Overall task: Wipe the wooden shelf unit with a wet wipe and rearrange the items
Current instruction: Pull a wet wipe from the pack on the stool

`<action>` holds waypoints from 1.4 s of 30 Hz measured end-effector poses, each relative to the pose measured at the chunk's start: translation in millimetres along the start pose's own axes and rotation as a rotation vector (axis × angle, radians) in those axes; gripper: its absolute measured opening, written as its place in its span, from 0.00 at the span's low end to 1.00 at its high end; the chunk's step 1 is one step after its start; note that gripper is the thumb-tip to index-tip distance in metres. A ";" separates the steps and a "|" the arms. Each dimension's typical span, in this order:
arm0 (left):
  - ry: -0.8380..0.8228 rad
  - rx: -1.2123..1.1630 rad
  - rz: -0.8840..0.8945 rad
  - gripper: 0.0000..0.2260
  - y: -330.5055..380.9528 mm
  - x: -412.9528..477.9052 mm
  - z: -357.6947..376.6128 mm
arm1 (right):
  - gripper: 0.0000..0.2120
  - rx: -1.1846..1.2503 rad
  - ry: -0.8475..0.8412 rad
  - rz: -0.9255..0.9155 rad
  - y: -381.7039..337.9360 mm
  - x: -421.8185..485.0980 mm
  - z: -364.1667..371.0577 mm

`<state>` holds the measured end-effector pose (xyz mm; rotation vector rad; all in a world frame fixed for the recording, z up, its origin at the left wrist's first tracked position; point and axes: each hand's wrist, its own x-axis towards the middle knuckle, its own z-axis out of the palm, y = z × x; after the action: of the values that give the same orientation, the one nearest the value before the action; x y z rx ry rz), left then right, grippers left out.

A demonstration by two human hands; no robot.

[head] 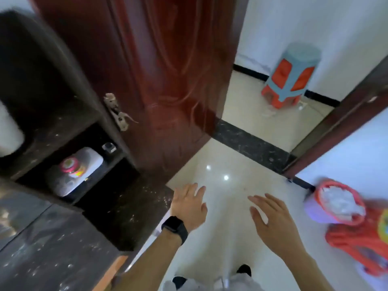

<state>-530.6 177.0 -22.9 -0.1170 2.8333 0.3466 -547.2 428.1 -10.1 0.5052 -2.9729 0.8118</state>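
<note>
The dark shelf unit (63, 127) fills the left side, its surfaces speckled. In an open compartment lies a white packet (84, 164) with a pink-lidded round thing (70, 164) on it, and a small black-and-white object (109, 147) sits behind. My left hand (189, 204), with a black watch on the wrist, hovers open over the floor just right of the shelf's corner. My right hand (270, 219) is also open, fingers spread, holding nothing. No wet wipe is visible.
A red-brown door (168, 70) stands open behind the shelf, its handle (117, 114) close to the shelf edge. Stacked red and blue stools (291, 76) sit beyond the doorway. A purple bin (336, 202) with white waste and a red plastic object (357, 244) stand at right.
</note>
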 end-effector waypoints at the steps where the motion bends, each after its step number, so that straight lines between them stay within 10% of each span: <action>1: -0.013 0.015 0.074 0.26 27.5 9.6 -0.5 | 0.14 -0.011 0.046 0.069 20.5 -12.8 -12.0; 18: -0.141 0.218 0.678 0.24 494.8 115.5 104.2 | 0.18 -0.010 0.319 0.809 359.2 -195.2 -193.1; 42: -0.623 0.465 0.999 0.27 947.2 427.3 431.4 | 0.32 0.242 -0.250 1.249 904.4 -88.0 -143.0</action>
<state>-930.9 1181.0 -335.3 1.2713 2.0573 -0.0994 -756.1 1260.9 -340.2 -1.5101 -3.1668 1.1560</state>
